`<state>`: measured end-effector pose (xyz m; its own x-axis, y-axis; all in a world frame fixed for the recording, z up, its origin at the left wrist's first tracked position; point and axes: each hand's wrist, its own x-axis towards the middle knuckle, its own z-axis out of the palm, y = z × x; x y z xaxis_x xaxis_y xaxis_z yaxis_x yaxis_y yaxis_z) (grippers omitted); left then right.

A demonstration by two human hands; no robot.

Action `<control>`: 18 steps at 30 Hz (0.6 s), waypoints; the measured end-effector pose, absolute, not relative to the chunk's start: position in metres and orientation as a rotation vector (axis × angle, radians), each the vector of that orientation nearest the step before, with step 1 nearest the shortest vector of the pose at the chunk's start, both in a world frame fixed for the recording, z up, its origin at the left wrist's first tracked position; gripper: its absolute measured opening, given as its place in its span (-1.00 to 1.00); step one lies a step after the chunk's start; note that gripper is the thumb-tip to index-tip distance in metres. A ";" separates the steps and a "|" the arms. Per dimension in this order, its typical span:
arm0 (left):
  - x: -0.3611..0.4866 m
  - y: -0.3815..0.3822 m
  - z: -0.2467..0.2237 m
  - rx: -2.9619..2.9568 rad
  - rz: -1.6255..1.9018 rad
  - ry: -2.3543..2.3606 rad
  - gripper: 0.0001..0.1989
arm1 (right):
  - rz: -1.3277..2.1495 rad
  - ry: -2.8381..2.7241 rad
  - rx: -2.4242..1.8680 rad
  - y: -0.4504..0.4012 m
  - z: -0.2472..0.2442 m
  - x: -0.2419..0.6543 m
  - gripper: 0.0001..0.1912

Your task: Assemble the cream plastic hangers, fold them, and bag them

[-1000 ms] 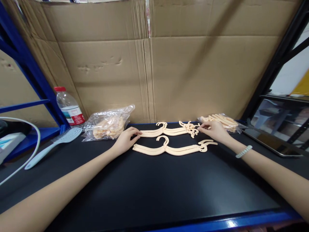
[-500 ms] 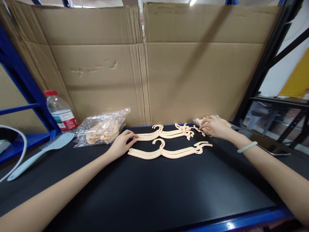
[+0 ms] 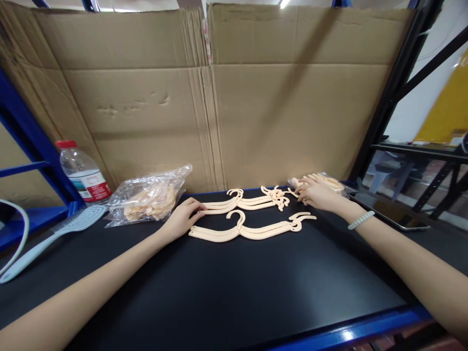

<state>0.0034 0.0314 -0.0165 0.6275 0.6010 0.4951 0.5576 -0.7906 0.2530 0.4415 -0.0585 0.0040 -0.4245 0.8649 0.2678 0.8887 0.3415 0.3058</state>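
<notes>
Two beige folding clothes hangers lie flat on the black tabletop, one behind the other. At the left end of the rear hanger [image 3: 219, 207] my left hand [image 3: 183, 217] is closed, thumb and fingertips pressed on its tip. The front hanger [image 3: 261, 233] lies untouched, with loose hook-like parts [image 3: 303, 217] at its right end. A small heap of beige hooks [image 3: 277, 196] rests on the rear hanger's right end. My right hand [image 3: 316, 192], wearing a beaded bracelet, curls its fingers down on a loose hook [image 3: 292, 193] beside that heap. The fingers partly hide this hook.
A clear bag of beige parts [image 3: 151, 200] sits at the left, and another bag [image 3: 329, 181] lies behind my right hand. A hairbrush [image 3: 54, 239] and a red-capped bottle [image 3: 86, 175] are far left. A dark tablet-like object [image 3: 391, 212] lies right. Cardboard [image 3: 292, 112] walls the back.
The view has shifted slightly to the right. My right hand has moved a little left and down, from the bag's edge onto the loose hook. My left hand stays at the rear hanger's end.
</notes>
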 end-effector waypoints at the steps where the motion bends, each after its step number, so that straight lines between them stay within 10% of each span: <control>1: 0.003 0.032 -0.017 2.765 0.888 0.986 -0.77 | -0.640 -2.516 -1.660 -0.058 0.003 0.442 -0.85; 18: -0.001 0.013 0.000 2.673 1.279 1.144 -0.87 | -0.807 -2.469 -1.644 -0.060 -0.011 0.430 -0.70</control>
<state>-0.0010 0.0135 0.0003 0.4168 0.5919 0.6899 0.6198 -0.7402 0.2606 0.4302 -0.0604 -0.0113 -0.4262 0.8406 0.3345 0.8758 0.2908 0.3852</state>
